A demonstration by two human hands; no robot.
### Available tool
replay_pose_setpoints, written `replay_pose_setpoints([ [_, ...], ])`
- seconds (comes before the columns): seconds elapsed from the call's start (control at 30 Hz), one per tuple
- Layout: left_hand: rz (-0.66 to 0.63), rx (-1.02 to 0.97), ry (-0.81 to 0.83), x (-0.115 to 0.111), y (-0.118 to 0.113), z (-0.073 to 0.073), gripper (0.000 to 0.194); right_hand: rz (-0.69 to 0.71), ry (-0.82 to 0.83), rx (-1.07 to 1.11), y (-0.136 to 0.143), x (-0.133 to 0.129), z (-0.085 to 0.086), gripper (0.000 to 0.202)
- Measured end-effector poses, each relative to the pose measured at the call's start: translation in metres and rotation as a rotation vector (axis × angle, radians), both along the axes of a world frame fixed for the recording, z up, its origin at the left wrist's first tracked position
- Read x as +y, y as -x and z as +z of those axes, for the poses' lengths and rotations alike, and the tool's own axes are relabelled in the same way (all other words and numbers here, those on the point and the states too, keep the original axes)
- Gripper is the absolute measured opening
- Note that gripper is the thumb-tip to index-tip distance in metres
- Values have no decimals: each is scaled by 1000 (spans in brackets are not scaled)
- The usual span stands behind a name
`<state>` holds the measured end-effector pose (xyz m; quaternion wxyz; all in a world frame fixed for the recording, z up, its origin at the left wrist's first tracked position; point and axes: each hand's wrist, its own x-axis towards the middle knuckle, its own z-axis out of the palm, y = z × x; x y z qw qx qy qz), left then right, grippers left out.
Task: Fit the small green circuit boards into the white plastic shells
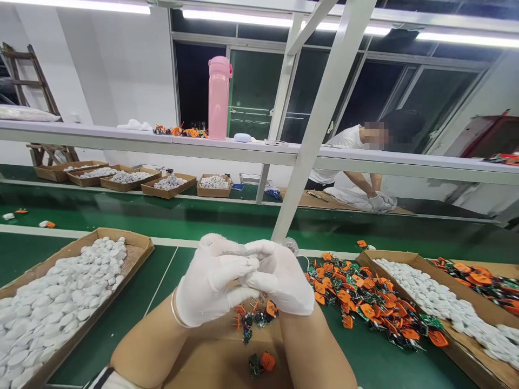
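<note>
Head view: left hand (217, 282) half-curled against half-curled right hand (286, 280), grip hidden.

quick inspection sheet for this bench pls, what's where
Surface: green worktop, with brown cardboard between the forearms
Job's things: orange-and-green circuit parts heaped at right, a few below the hands; white pieces in the left tray, more in the right tray
Clutter: pink bottle on the shelf
Hands: left hand and right hand white-gloved, fingers together; anything held can't be made out
Cables: none clearly made out
Surroundings: co-worker bent over beyond the shelf at right; windows behind
</note>
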<state>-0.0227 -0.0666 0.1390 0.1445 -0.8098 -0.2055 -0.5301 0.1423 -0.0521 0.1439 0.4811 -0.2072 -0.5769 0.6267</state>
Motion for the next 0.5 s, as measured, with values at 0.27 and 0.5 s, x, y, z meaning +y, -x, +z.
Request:
replay_pose_setpoints([
  [0.27, -75, -99, 5, 6, -3, -5, 27, -1, -45, 47, 2, 3, -4, 37],
  [0.5, -50, -96, 30, 11, -1, -4, 39, 9, -18, 61, -2, 10, -7, 37],
])
